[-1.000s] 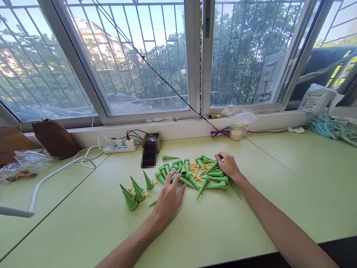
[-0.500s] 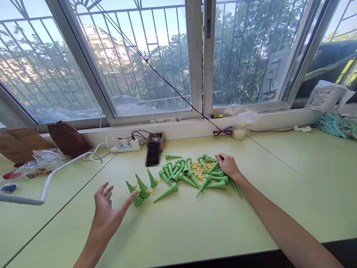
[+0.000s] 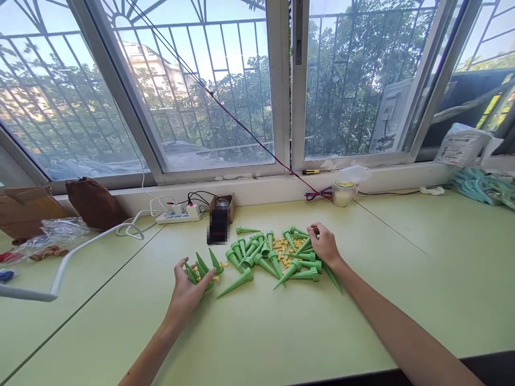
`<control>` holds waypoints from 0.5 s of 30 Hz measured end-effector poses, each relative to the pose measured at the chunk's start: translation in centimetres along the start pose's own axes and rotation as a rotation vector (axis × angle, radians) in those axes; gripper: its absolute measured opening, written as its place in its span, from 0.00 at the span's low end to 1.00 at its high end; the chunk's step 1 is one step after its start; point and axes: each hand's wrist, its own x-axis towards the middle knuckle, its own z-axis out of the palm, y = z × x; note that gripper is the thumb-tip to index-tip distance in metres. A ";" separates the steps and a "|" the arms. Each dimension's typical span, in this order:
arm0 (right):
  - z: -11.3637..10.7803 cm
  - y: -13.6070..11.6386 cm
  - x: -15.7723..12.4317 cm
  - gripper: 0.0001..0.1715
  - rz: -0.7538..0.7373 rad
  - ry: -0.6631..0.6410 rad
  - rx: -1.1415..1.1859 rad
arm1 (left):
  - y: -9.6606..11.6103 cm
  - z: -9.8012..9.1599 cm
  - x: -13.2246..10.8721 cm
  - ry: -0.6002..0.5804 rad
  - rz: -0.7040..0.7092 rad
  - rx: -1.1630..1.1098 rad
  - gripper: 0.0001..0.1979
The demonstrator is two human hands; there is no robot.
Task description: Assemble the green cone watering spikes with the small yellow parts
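green spikes (image 3: 237, 283) — slender, sharp-tipped, wide-ended

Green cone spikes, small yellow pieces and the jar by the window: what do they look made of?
Green cone spikes: likely plastic, smooth, faintly shiny, judging by uniform colour and moulded ribs.
Small yellow pieces: probably plastic too, evenly coloured; finish too small to judge.
Jar: clear glass or plastic, apparently see-through at the sides; cannot tell which.
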 end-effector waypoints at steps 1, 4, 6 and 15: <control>0.0 0.0 0.0 0.17 -0.003 0.004 0.005 | 0.1 0.2 0.1 0.001 0.007 0.001 0.51; 0.1 -0.1 0.0 0.17 -0.007 0.002 0.009 | 0.2 0.8 0.3 -0.022 0.015 0.002 0.51; 0.1 -0.1 0.0 0.17 -0.009 0.008 0.008 | 0.4 0.8 0.1 -0.005 0.021 0.020 0.53; 0.2 -0.4 -0.3 0.17 0.010 0.015 -0.015 | 3.7 2.3 -6.1 0.203 1.049 0.234 0.14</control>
